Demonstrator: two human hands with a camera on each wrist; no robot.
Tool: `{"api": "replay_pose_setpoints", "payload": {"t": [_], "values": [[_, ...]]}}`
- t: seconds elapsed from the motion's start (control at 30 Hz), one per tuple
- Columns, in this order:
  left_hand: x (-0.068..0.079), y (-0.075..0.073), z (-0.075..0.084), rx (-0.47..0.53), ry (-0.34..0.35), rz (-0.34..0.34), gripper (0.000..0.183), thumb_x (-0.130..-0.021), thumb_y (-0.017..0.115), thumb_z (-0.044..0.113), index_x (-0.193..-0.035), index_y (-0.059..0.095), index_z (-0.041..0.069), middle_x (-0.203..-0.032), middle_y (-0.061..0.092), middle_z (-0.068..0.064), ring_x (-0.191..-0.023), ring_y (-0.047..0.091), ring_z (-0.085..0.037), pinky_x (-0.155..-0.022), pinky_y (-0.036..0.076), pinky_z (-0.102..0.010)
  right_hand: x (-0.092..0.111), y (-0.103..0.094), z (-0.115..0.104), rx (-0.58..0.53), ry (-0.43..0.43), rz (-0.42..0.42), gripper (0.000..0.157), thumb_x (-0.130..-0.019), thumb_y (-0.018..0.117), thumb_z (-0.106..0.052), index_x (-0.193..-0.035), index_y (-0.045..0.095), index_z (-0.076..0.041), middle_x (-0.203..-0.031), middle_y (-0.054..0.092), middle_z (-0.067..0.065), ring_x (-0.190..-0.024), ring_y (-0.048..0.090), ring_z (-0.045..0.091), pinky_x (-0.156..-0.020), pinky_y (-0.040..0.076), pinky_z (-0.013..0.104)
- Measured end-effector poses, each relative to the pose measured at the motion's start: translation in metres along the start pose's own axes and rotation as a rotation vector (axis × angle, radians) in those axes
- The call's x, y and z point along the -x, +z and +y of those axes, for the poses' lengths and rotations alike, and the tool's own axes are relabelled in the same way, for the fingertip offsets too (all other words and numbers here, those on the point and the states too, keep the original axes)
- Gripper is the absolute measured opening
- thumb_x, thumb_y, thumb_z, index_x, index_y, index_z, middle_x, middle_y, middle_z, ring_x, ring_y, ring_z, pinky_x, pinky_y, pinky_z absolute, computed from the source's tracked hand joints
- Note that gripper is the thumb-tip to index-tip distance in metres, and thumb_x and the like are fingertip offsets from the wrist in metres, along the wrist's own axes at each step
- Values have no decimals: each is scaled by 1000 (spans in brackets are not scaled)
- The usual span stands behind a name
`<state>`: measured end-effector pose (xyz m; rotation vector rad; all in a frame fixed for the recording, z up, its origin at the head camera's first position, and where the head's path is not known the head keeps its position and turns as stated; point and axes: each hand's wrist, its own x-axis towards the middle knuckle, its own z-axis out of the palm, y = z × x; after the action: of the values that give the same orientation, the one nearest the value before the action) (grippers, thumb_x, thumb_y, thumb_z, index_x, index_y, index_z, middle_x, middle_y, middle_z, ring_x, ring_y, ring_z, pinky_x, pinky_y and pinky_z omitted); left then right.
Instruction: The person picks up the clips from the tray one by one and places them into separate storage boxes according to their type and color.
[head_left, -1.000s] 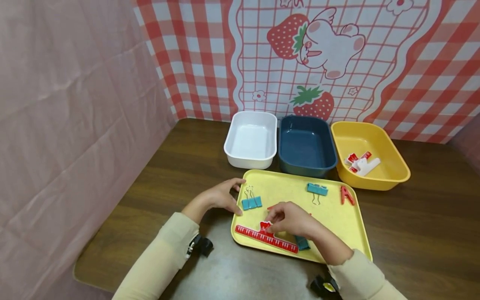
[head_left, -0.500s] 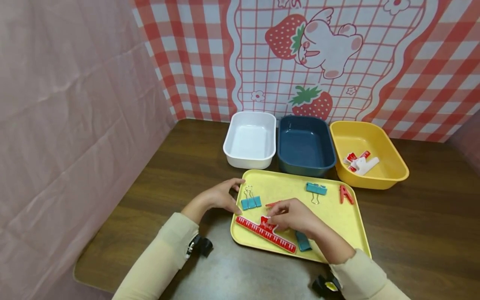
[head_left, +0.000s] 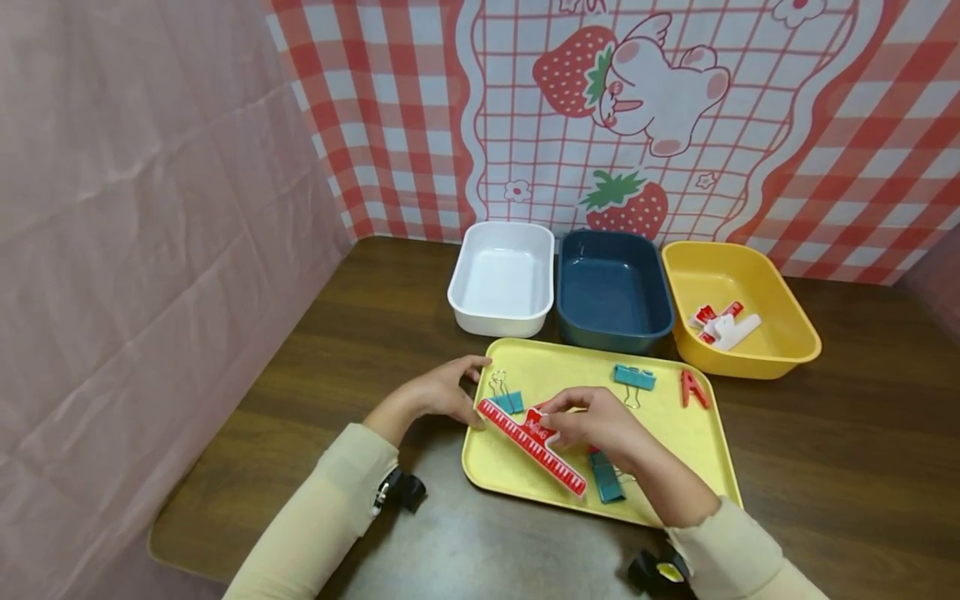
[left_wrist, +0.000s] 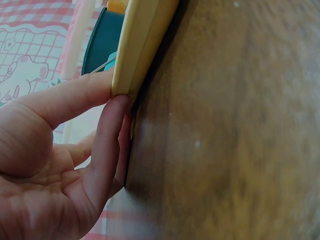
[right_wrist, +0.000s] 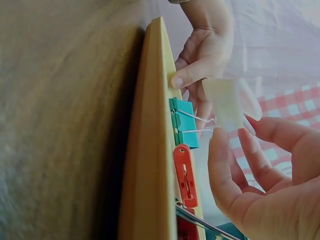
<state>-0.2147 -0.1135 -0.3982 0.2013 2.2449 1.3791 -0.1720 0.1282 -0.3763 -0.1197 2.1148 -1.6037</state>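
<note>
My right hand (head_left: 600,425) pinches a red clip (head_left: 537,446) with a piano-key bar by its tab, holding it tilted over the yellow tray (head_left: 708,471). In the right wrist view, the held clip (right_wrist: 222,102) shows its pale side between thumb and fingers. My left hand (head_left: 446,393) grips the tray's left rim, thumb on top; the left wrist view shows the fingers (left_wrist: 107,130) against its outer wall. A teal binder clip (head_left: 513,403) lies by the left hand, partly behind the red clip. Another teal binder clip (head_left: 606,482) lies under the right wrist.
A third teal binder clip (head_left: 634,377) and a red clothespin (head_left: 693,390) lie at the tray's far right. Behind stand a white bin (head_left: 501,327), a dark blue bin (head_left: 611,340) and a yellow bin (head_left: 750,367) holding several red and white clips.
My right hand has lifted the piano-key clip off the tray and tilted it more steeply, its left end rising over the teal binder clip. The left hand stays at the rim.
</note>
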Motion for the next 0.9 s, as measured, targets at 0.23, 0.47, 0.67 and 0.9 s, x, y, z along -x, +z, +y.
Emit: {"api": "replay_pose_setpoints", "payload": {"t": [0.23, 0.47, 0.67, 0.9], "values": [[1, 0, 0, 9, -17, 4, 93, -59, 81, -12, -139, 37, 8, -116, 40, -13, -75, 59, -21, -63, 52, -28, 1, -5, -3, -65, -19, 36, 23, -87, 65, -10, -102, 64, 7, -85, 64, 11, -69, 66, 23, -69, 55, 38], [1, 0, 2, 13, -29, 0, 93, -60, 80, -13, -140, 37, 9, -117, 40, -13, -75, 59, -21, -62, 52, -28, 4, -12, -5, -92, -31, 98, 27, -89, 64, -14, -105, 63, 7, -88, 64, 9, -73, 66, 23, -73, 54, 35], [1, 0, 2, -14, -32, 6, 94, -60, 82, -11, -140, 37, 10, -117, 41, -12, -75, 59, -21, -63, 52, -28, 6, -16, -2, -150, -85, 140, 25, -89, 62, -8, -105, 60, 12, -91, 62, 8, -72, 66, 20, -71, 54, 32], [1, 0, 3, -12, -36, 9, 94, -59, 82, -11, -139, 37, 10, -116, 41, -12, -75, 59, -21, -63, 52, -28, 8, -21, -2, -190, -88, 172, 26, -88, 64, -11, -103, 60, 10, -95, 59, 9, -73, 65, 18, -72, 54, 31]]}}
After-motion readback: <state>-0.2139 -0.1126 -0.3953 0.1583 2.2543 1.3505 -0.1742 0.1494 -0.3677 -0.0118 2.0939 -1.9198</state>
